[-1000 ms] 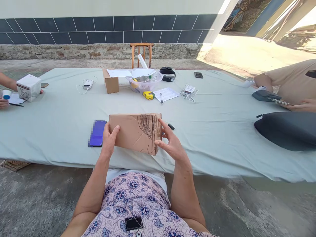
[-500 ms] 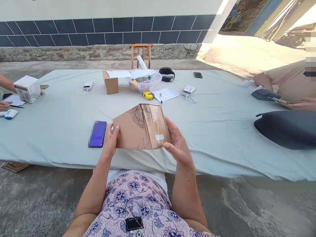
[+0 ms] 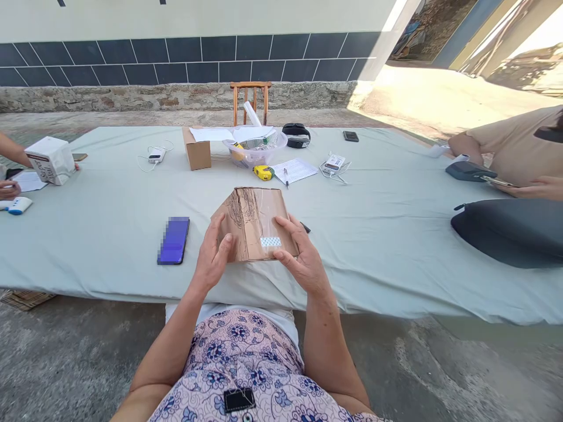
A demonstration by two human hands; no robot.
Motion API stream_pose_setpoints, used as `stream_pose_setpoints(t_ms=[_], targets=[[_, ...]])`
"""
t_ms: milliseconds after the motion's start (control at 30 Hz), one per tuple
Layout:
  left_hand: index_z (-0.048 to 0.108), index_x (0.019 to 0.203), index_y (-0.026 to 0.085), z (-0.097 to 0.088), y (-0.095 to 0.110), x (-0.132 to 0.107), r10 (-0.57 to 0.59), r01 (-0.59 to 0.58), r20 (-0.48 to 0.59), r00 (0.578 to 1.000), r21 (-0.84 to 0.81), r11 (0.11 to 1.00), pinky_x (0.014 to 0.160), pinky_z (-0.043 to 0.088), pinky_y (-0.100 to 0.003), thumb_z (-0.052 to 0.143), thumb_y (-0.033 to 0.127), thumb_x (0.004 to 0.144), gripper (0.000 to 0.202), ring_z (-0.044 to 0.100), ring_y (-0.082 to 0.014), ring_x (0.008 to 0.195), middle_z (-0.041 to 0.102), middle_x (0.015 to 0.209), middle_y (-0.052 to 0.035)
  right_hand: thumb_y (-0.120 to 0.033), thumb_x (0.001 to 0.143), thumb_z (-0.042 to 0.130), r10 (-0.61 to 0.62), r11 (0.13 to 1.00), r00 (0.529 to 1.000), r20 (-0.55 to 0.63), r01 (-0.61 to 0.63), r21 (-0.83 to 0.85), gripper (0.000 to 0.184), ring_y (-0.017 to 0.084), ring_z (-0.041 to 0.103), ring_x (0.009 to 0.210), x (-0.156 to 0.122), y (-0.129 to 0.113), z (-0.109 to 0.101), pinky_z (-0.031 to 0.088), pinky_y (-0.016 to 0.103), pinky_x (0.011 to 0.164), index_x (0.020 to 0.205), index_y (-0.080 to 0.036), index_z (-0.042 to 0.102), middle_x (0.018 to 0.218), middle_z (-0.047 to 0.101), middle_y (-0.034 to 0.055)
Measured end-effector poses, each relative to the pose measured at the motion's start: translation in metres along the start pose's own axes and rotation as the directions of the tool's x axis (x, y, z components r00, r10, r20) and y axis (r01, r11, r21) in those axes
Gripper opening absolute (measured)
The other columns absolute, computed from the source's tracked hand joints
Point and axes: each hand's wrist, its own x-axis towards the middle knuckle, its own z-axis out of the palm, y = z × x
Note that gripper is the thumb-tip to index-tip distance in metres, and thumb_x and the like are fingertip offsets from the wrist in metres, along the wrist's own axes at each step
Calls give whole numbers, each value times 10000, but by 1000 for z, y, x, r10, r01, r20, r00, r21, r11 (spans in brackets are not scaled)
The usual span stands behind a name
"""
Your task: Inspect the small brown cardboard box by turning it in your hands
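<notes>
A brown cardboard box (image 3: 253,220) is between my hands at the near side of the table, one edge turned towards me. Dark scribbles run over its upper left, and a small patterned sticker (image 3: 270,241) is on its right face. My left hand (image 3: 213,255) grips the box's left side, thumb on the front. On the right side, my right hand (image 3: 303,258) holds the box with fingers over the top face and thumb low near the sticker. Just beyond the right fingers a small dark object (image 3: 307,228) peeks out, mostly hidden. A phone (image 3: 174,240) lies left of my left hand.
Farther back are a tape measure (image 3: 264,172), a plastic basket (image 3: 255,155), an open carton (image 3: 199,153), a paper sheet (image 3: 297,170) and a power bank (image 3: 333,163). A dark bag (image 3: 510,231) lies at right by a seated person. Another person's hand (image 3: 9,189) is at far left.
The box has turned so its sticker face points more towards me and its left face is narrower. My left hand has moved right, and my right fingers have come over the face.
</notes>
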Motion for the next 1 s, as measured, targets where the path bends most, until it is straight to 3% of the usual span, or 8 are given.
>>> stream_pose_setpoints(t_ms=[100,200,333,533,700,800,933,1000], targets=[[251,1688,310,0,13,-9,174,-173,54,983,-20,985,1333,245,-562,430,752,991,844,227,-346,1658,238,1789,-124,-732,878,689,-13,1000,1000,28,13,-13,762,377,333,1628,-1,-5,2,375,560,1295,1494,-288,620,1703,445,118],[107,1706,402,-3,22,-15,269,-280,121,955,86,956,1324,231,-624,596,756,912,997,98,-386,1681,101,1821,-103,-726,881,691,-21,1000,997,76,21,1,762,366,337,1628,-1,-6,2,378,551,1297,1505,-295,610,1687,471,111],[298,1651,431,-12,30,-18,301,-350,215,929,246,904,1300,273,-652,661,647,934,832,35,-412,1682,24,1824,-82,-695,884,713,-24,997,987,160,13,71,752,366,276,1653,-2,-2,-6,330,558,1321,1527,-326,586,1715,432,86],[451,1547,317,-21,35,-14,297,-386,292,909,322,865,1284,327,-634,733,674,860,824,63,-423,1679,68,1803,-168,-601,837,824,-18,950,963,270,-68,304,688,356,275,1654,-2,15,-17,446,501,1258,1467,-396,638,1757,348,34],[483,1515,283,-20,32,-11,297,-391,295,908,340,855,1283,328,-627,730,711,826,848,98,-412,1677,132,1788,-212,-624,757,882,0,924,969,246,-94,372,665,374,343,1618,1,25,-14,459,501,1242,1358,-388,722,1721,398,39],[486,1521,284,-21,34,-11,285,-374,289,914,323,869,1281,332,-627,731,677,857,809,86,-398,1680,134,1793,-204,-681,787,827,-17,926,973,231,-72,372,703,370,401,1581,2,24,-10,519,479,1173,1406,-383,681,1707,419,55],[534,1499,290,-26,38,-14,277,-362,323,905,243,900,1292,333,-599,771,555,886,709,97,-385,1680,125,1805,-167,-810,884,600,9,919,997,70,-36,393,833,309,675,1245,8,22,-3,625,454,950,1578,-366,487,1480,628,115],[557,1489,300,-28,39,-15,292,-379,369,882,189,906,1301,321,-596,798,508,873,693,107,-385,1679,108,1811,-142,-816,891,573,54,931,998,-18,-44,362,859,272,708,1088,12,21,-1,632,427,881,1599,-343,454,1312,693,104]])
